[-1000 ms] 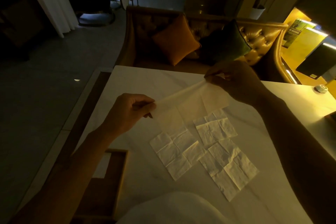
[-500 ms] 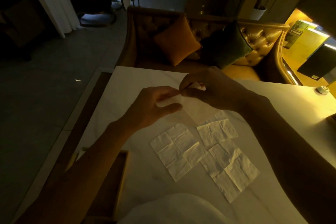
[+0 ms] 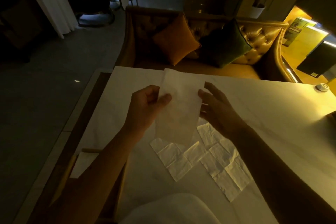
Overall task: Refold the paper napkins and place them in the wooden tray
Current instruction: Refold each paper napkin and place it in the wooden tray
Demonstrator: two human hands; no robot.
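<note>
Left hand (image 3: 145, 107) pinching folded napkin (image 3: 179, 107) by left edge above table (image 3: 272, 107); right hand (image 3: 217, 109) spread, fingertips at right edge. Two unfolded napkins (image 3: 200, 160) flat below.

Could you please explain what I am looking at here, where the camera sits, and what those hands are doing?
There is no machine here: a person wears a wide-angle camera on the head, looking forward and down, so you see their own two bare arms. The left hand pinches one edge of a paper napkin between thumb and fingers, holding it up above the white table. The right hand is open, its fingertips at the napkin's other edge. Two more napkins, unfolded and creased, lie flat on the table beneath. The wooden tray is at the lower left, mostly hidden by the left arm. Behind the table stands a tufted sofa with two cushions.
</note>
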